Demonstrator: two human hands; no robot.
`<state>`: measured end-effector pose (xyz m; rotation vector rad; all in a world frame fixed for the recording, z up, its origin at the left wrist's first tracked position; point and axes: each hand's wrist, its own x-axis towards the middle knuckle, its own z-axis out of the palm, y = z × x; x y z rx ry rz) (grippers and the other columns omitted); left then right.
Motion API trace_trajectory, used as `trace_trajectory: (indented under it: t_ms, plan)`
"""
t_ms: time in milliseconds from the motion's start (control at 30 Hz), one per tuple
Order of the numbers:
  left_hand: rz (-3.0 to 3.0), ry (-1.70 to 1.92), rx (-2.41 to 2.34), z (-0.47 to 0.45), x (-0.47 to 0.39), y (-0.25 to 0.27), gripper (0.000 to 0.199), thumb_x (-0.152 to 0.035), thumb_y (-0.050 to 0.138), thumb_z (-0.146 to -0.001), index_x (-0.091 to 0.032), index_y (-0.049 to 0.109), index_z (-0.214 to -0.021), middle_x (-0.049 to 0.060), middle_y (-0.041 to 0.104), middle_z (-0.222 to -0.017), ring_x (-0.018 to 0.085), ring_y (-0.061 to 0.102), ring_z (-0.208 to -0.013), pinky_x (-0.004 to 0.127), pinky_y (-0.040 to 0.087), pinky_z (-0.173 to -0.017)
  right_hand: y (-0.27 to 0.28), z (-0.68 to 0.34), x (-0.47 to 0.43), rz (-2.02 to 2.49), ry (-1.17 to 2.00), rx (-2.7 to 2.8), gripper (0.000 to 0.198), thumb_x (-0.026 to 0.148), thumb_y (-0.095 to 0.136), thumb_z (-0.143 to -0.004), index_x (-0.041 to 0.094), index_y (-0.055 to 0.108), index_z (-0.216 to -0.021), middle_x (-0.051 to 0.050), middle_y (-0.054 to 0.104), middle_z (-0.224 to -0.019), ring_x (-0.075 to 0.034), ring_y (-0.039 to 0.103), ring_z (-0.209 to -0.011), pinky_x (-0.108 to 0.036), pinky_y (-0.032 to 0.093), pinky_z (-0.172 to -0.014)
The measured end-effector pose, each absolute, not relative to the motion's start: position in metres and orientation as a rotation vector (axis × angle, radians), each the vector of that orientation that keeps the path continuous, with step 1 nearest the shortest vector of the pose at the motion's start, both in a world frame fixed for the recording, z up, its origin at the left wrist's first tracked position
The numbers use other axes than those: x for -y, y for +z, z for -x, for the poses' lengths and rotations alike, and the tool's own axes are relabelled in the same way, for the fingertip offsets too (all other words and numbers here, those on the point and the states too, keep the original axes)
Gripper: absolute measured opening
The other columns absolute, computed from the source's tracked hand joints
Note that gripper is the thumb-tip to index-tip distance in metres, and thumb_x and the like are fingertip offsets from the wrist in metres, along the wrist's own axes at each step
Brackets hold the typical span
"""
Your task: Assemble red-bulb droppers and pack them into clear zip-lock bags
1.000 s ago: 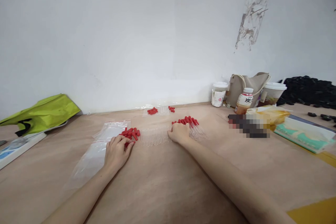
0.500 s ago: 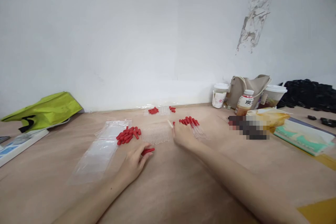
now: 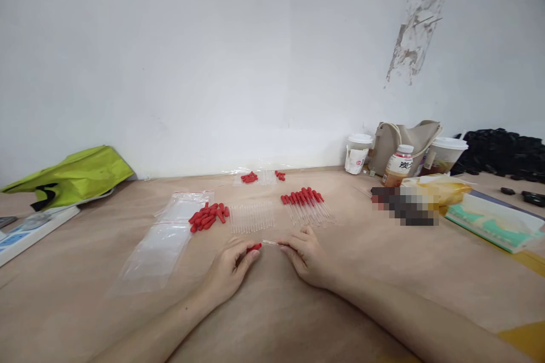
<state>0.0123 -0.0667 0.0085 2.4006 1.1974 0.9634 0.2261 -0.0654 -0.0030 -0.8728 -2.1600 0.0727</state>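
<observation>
Backs onto white wall (image 3: 213,68) along far edge of brown-covered desk (image 3: 272,312). Carries one green-yellow bag (image 3: 80,173) toward left edge; near far edge at right, one grey bag (image 3: 411,137), two lidded cups (image 3: 356,157), one bottle (image 3: 398,165). Carries across desk's middle, left to right, loose red bulbs (image 3: 208,218), row of clear tubes (image 3: 252,218), bulb-fitted tubes (image 3: 304,199), too overlapped to count exactly. Holds single tube (image 3: 269,243) in right hand (image 3: 313,255), narrowly pinched at fingertips, exposed end pointing left. Holds single bulb (image 3: 254,247) in left hand (image 3: 232,266), pinched between thumb and fingers, protruding toward tube; cannot tell whether touching.

Red bulbs (image 3: 208,220) matt; tubes (image 3: 252,218) glossy, perhaps glass.
</observation>
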Motion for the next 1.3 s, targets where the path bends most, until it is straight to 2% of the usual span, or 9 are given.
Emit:
trace_trajectory:
  t_ms: [267, 433, 567, 767, 1033, 1300]
  plan:
    - [-2.319, 1.006, -1.135, -0.013, 0.067, 0.007, 0.019, -0.029, 0.044, -0.087, -0.021, 0.06, -0.092, 0.0, 0.065, -0.086, 0.015, 0.058, -0.081, 0.024, 0.044, -0.072, -0.003, -0.225, 0.07, 0.888, 0.16, 2.202, 0.02, 0.017, 0.042, -0.084, 0.019, 0.059, -0.094, -0.003, 0.065, -0.082, -0.012, 0.054, -0.07, -0.03, 0.027, -0.071]
    - [-2.334, 1.05, -1.074, -0.013, 0.067, 0.005, 0.02, -0.028, 0.043, -0.087, -0.019, 0.061, -0.088, 0.002, 0.063, -0.08, 0.015, 0.058, -0.075, 0.024, 0.044, -0.068, -0.001, -0.227, 0.067, 0.889, 0.229, 2.221, 0.019, 0.018, 0.043, -0.084, 0.021, 0.061, -0.092, 0.0, 0.065, -0.077, -0.011, 0.053, -0.065, -0.03, 0.026, -0.071]
    - [-2.426, 0.985, -0.982, -0.012, 0.07, 0.006, 0.021, -0.026, 0.042, -0.088, -0.019, 0.061, -0.086, 0.002, 0.061, -0.076, 0.014, 0.056, -0.071, 0.023, 0.043, -0.064, 0.003, -0.23, 0.065, 0.891, 0.162, 2.312, 0.02, 0.019, 0.044, -0.084, 0.024, 0.062, -0.09, 0.001, 0.065, -0.077, -0.01, 0.051, -0.064, -0.03, 0.023, -0.071]
    - [-2.623, 0.89, -0.958, -0.011, 0.07, 0.001, 0.016, -0.023, 0.043, -0.088, -0.019, 0.058, -0.09, 0.002, 0.059, -0.079, 0.013, 0.055, -0.071, 0.023, 0.042, -0.065, 0.003, -0.23, 0.071, 0.92, -0.08, 2.37, 0.017, 0.015, 0.046, -0.08, 0.02, 0.061, -0.08, 0.001, 0.062, -0.069, -0.008, 0.045, -0.057, -0.03, 0.02, -0.067]
    - [-2.691, 0.812, -0.905, -0.012, 0.073, 0.002, 0.018, -0.024, 0.039, -0.089, -0.018, 0.055, -0.09, 0.004, 0.058, -0.079, 0.014, 0.053, -0.071, 0.024, 0.042, -0.065, 0.003, -0.223, 0.077, 0.943, -0.085, 2.36, 0.017, 0.016, 0.044, -0.08, 0.018, 0.058, -0.069, 0.002, 0.06, -0.062, -0.008, 0.042, -0.053, -0.029, 0.019, -0.065]
    - [-2.695, 0.807, -0.918, -0.012, 0.072, 0.001, 0.02, -0.024, 0.038, -0.089, -0.018, 0.056, -0.092, 0.004, 0.058, -0.081, 0.014, 0.054, -0.071, 0.025, 0.043, -0.065, 0.003, -0.214, 0.079, 0.929, -0.093, 2.345, 0.019, 0.016, 0.043, -0.08, 0.018, 0.057, -0.069, 0.001, 0.061, -0.062, -0.008, 0.041, -0.053, -0.029, 0.02, -0.063]
